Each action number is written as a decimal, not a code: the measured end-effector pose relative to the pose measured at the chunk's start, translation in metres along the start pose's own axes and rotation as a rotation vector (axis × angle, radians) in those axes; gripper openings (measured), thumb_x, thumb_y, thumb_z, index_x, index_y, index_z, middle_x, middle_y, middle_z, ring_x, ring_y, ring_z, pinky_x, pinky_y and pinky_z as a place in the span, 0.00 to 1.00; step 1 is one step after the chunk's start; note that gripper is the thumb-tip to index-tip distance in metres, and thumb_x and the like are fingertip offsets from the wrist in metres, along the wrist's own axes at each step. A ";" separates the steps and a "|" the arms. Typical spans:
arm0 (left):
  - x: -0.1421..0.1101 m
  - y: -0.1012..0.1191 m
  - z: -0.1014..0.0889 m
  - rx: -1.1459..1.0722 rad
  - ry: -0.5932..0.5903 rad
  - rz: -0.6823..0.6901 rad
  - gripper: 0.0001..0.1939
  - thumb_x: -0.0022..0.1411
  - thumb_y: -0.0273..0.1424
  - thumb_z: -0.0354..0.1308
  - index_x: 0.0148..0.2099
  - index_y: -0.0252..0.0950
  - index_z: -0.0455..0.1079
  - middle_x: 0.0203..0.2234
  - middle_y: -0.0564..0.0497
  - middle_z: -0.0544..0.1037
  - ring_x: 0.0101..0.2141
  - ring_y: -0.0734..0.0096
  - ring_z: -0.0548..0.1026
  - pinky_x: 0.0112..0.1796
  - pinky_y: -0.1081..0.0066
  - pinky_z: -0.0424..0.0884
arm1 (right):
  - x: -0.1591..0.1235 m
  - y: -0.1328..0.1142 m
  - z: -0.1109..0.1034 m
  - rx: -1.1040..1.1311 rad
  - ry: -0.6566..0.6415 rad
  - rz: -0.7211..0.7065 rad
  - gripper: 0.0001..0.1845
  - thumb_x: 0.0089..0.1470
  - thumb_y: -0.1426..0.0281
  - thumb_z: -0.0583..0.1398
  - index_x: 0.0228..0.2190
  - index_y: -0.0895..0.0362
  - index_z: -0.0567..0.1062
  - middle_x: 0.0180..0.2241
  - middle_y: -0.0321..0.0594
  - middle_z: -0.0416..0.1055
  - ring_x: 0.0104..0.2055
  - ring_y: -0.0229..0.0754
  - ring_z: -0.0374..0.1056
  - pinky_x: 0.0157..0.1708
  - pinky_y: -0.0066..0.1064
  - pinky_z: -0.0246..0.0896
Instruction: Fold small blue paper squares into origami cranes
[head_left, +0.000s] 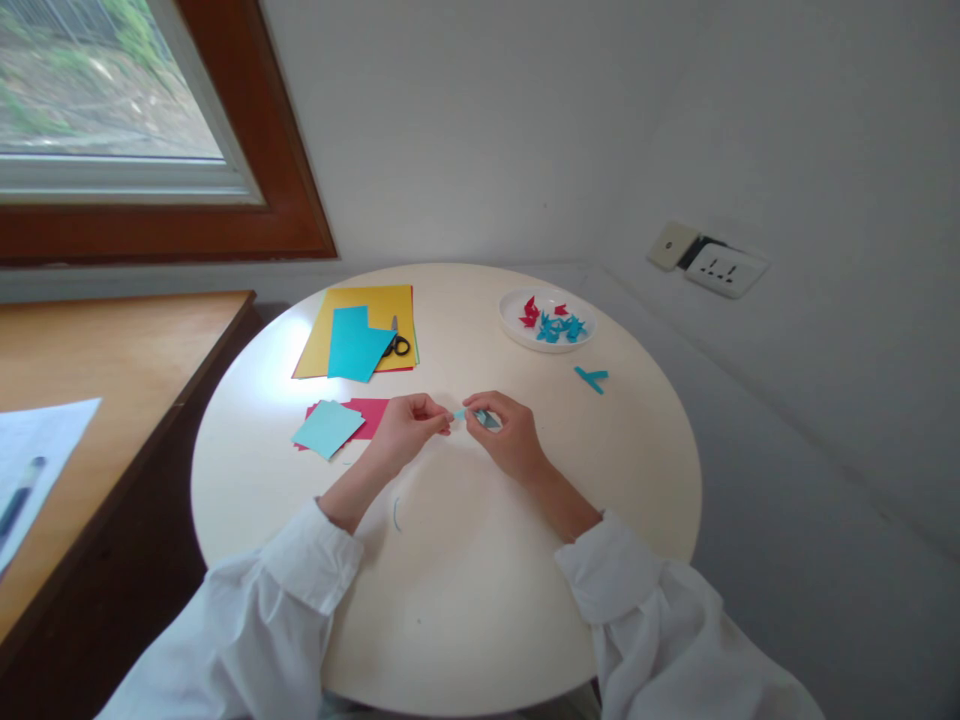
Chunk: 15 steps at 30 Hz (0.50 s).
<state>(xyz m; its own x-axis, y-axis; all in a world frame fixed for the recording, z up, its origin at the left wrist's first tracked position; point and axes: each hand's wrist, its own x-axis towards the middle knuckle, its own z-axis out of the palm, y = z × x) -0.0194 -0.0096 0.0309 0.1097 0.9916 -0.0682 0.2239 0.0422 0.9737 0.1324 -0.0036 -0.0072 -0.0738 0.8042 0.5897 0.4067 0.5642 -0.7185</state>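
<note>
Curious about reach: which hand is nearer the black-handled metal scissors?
Left hand, on the person's side of the scissors; the right hand is farther off, to their right.

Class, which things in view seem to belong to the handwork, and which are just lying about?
Likely involved:
small pale-blue paper piece in left hand and right hand
pale-blue paper square
black-handled metal scissors
white round dish of folded red and blue paper

Likely just lying about:
white paper sheet on the wooden desk
dark pen on that sheet
</note>
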 end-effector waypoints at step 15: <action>0.004 -0.005 -0.002 -0.122 -0.028 0.028 0.11 0.43 0.32 0.63 0.24 0.33 0.64 0.17 0.51 0.73 0.24 0.70 0.73 0.27 0.71 0.67 | 0.001 0.000 -0.001 -0.019 0.029 0.033 0.03 0.45 0.73 0.56 0.24 0.55 0.70 0.29 0.40 0.74 0.32 0.40 0.70 0.35 0.31 0.65</action>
<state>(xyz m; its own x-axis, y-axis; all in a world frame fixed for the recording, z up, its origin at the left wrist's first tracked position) -0.0221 -0.0055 0.0259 0.1413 0.9889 -0.0451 0.1009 0.0309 0.9944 0.1334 -0.0028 -0.0059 -0.0339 0.8165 0.5764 0.4261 0.5335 -0.7306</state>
